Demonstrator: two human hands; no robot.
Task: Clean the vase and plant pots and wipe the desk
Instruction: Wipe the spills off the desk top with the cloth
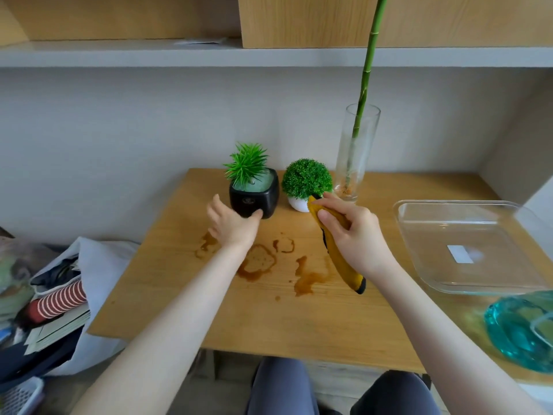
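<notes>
Pot cleaning in hand: my left hand (232, 224) lies spread against the black square pot (254, 199); right hand (356, 235) pinches the yellow cloth (339, 259) (touching the white pot (299, 204)). Next, I judge: wipe the pots, then the stained desk (269, 310).

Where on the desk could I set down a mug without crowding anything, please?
The near edge of the desk, between the brown stains and the front edge, is bare. Crowded: the back holds the black pot, white pot and glass vase; the right holds the glass dish.
</notes>
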